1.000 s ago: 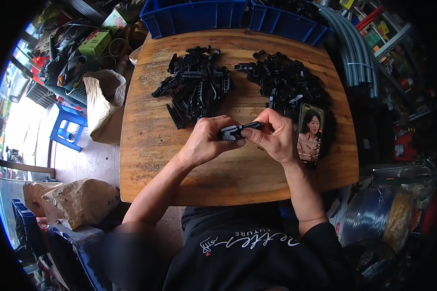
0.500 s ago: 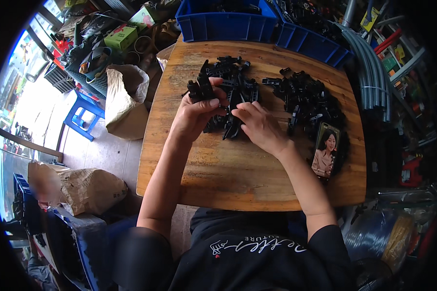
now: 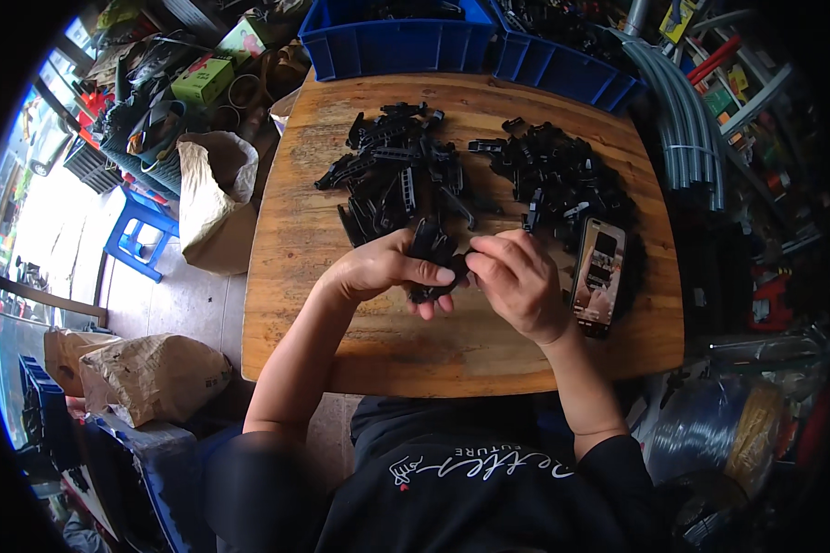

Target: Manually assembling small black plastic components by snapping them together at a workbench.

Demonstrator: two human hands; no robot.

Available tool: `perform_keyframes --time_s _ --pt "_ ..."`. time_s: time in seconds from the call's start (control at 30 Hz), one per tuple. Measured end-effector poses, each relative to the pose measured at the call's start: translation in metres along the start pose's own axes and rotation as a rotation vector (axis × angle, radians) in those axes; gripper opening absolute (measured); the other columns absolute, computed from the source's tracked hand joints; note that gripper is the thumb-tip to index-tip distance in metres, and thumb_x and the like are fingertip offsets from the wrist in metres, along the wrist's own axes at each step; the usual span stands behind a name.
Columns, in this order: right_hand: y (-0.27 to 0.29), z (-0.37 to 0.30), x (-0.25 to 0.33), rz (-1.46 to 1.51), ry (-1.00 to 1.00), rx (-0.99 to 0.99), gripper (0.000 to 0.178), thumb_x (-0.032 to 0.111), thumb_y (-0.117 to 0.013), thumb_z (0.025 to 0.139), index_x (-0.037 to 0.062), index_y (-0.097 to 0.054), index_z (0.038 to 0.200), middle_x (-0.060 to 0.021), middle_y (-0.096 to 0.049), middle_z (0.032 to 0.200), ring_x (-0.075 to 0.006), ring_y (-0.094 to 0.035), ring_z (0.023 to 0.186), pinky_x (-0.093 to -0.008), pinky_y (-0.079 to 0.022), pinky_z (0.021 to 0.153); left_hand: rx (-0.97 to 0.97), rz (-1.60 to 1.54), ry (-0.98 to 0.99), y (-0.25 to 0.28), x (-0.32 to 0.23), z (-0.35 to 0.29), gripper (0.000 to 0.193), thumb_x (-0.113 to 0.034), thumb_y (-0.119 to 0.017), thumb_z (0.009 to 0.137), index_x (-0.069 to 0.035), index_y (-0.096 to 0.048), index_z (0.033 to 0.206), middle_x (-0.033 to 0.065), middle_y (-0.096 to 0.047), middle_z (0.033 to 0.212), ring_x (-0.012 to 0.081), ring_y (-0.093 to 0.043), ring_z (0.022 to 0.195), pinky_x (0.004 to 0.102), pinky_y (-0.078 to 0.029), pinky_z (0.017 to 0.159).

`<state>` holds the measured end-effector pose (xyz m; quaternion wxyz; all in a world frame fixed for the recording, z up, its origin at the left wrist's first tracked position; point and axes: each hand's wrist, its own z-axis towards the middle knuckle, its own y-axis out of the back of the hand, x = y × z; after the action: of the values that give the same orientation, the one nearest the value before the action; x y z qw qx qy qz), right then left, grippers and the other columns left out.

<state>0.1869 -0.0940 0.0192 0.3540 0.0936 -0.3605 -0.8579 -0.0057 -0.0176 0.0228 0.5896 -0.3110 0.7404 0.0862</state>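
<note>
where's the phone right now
In the head view, the phone is on the right of the wooden table, just right of the right hand, beside a pile of black parts.

Glaring daylight from the left, dim right, bent edges.

On the brown wooden table [image 3: 438, 359], the widest free room is at the near side, between the bare left forearm [image 3: 290, 359] and the bare right forearm [image 3: 576, 382]. Above this space, the left hand [image 3: 378, 267], with the black plastic pieces [image 3: 431, 247] it grips, and the right hand [image 3: 516, 281] block the middle. Between the left pile of black plastic parts [image 3: 387, 170] and the right pile of black plastic parts [image 3: 563, 175] there is 1 narrow lane, where 1 part juts in. A strip of bare wood lies left of the left pile. The upright-turned black-framed phone [image 3: 598, 276] obstructs the right side, and 2 blue plastic bins [image 3: 397, 41] close the far edge.
</note>
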Motion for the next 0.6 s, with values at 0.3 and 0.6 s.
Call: perform_keyframes --time_s 0.3,0.6 --pt "-0.008 -0.033 -0.047 -0.203 -0.633 0.318 0.02 0.005 -0.068 0.073 0.0012 -0.055 0.087 -0.0132 -0.048 0.088 -0.0315 -0.054 0.082 -0.0388 -0.046 0.07 -0.329 -0.232 -0.131 -0.002 0.011 0.022 0.017 -0.007 -0.06 0.074 0.001 -0.06 0.089 0.0111 -0.064 0.075 0.0197 -0.063 0.064 0.0285 -0.05 0.053" --pt "-0.01 -0.022 -0.037 0.021 -0.414 -0.097 0.014 -0.002 -0.065 0.073 0.002 -0.058 0.084 -0.0098 -0.056 0.081 -0.0274 -0.058 0.071 -0.0321 -0.047 0.061 -0.282 -0.298 -0.199 0.007 0.023 0.025 0.019 -0.004 -0.057 0.073 0.002 -0.06 0.091 0.0129 -0.064 0.08 0.0191 -0.062 0.067 0.0282 -0.05 0.057"
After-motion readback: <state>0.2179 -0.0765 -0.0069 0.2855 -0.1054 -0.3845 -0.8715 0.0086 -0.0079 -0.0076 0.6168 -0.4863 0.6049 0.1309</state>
